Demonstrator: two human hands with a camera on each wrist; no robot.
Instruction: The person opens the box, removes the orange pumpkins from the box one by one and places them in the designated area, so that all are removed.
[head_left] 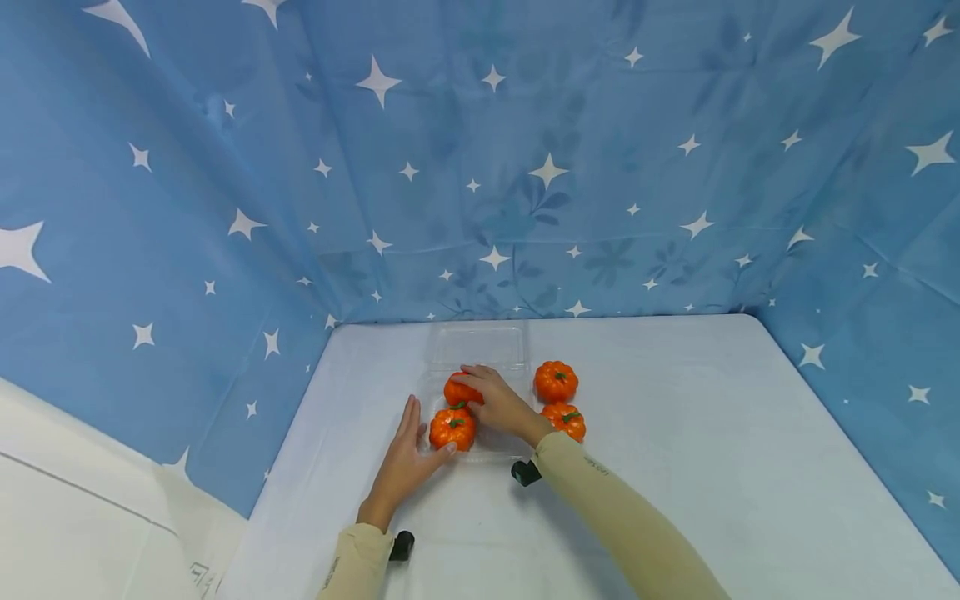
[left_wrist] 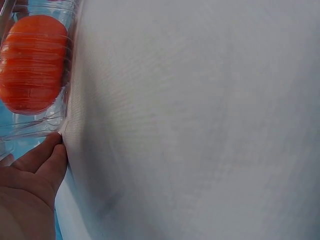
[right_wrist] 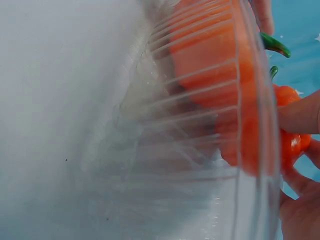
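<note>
A clear plastic box [head_left: 497,443] sits on the white table with its lid [head_left: 480,343] folded back. My right hand [head_left: 501,406] reaches in from the right and grips a small orange pumpkin [head_left: 457,389] in the rear left of the box. Just in front of it, a second pumpkin [head_left: 452,432] with a green stem lies inside. Along the box's left side, my left hand [head_left: 405,467] has its fingers extended, the thumb near the front corner. In the left wrist view, fingertips of the left hand [left_wrist: 35,185] touch the box edge.
Two more orange pumpkins, a rear one [head_left: 556,382] and a front one [head_left: 564,420] partly behind the right forearm, rest on the table [head_left: 675,433] right of the box. Blue star-patterned curtains [head_left: 600,167] enclose the table at the back and sides.
</note>
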